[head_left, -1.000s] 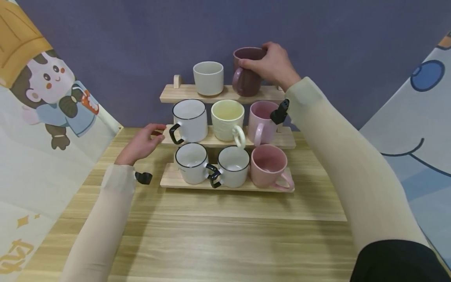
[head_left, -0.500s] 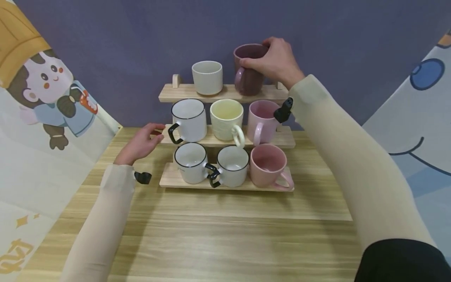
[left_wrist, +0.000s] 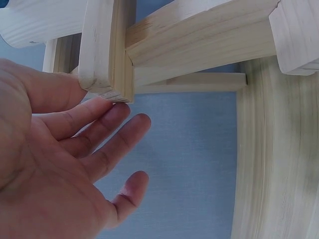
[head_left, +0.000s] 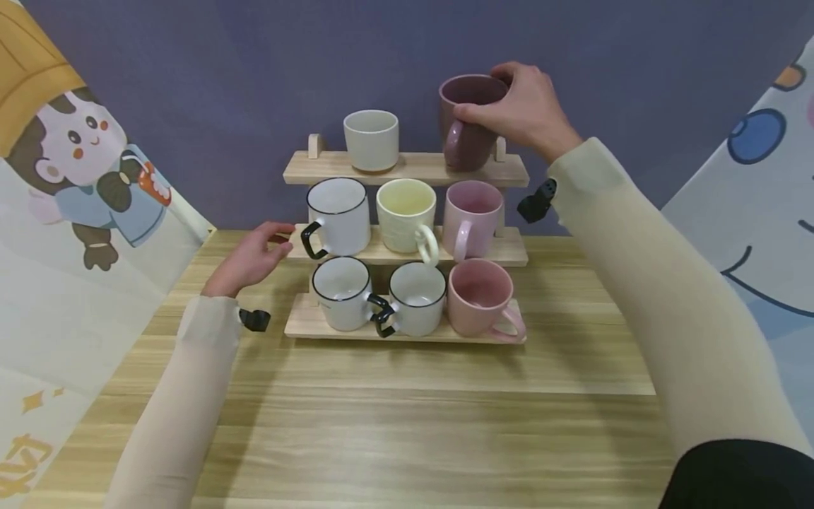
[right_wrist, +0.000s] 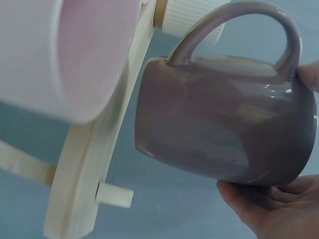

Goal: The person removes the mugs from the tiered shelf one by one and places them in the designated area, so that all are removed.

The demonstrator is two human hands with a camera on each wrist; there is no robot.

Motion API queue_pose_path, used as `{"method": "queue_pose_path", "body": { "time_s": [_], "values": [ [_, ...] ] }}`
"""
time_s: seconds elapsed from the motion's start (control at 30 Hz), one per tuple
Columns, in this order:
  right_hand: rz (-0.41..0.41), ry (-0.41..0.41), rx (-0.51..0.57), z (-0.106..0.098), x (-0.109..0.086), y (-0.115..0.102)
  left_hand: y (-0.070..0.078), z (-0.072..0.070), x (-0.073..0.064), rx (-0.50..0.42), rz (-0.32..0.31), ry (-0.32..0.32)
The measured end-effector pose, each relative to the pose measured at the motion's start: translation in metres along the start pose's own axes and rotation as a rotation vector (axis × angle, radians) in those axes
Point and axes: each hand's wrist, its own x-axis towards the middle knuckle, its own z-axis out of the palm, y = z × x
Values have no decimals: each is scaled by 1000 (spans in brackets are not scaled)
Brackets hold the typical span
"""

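1. Mug, dark mauve (head_left: pixel 477 148) and close to upright, is at the right end of the top shelf (head_left: pixel 416 166); whether its base touches the wood I cannot tell.
2. Right hand (head_left: pixel 531 106) has its grip closed round that mug near the rim: thumb on the near side by the handle, fingers round the far side.
3. Left hand (head_left: pixel 251 258) touches the left end of the middle shelf (head_left: pixel 511 247); its grip is relaxed, the fingers loosely parted, with the tips against the wood only.
4. White cup (head_left: pixel 372 141) stands on the top shelf, left of the mauve mug and apart from it.
5. Middle shelf, left to right: large white mug (head_left: pixel 346 226) with black rim and handle, pale yellow mug (head_left: pixel 400 223), lilac mug (head_left: pixel 480 219).
6. Bottom shelf (head_left: pixel 302 318): two smaller white mugs (head_left: pixel 343 307), their black handles overlapping between them, then a pink mug (head_left: pixel 470 307), handle toward the right.
7. Table (head_left: pixel 413 424) of pale wood grain carries the shelves, before a dark blue curtain (head_left: pixel 254 85).
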Motion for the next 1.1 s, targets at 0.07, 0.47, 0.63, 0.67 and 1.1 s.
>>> {"method": "queue_pose_path", "body": {
  "time_s": [0.07,0.47,0.63,0.67,1.1],
  "values": [
    [-2,12,0,-4,-2,4,0,0,0,-4,1,0],
    [-23,58,14,-17,-18,26,-2,-5,-2,18,-15,-3],
    [-18,76,24,-24,-26,39,-4,-5,-2,19,-16,-6],
    [-14,79,29,-25,-28,42,-4,-5,-2,18,-15,-6],
    [57,149,38,-47,-46,74,-5,-7,-6,5,-18,-3]
  ]
}}
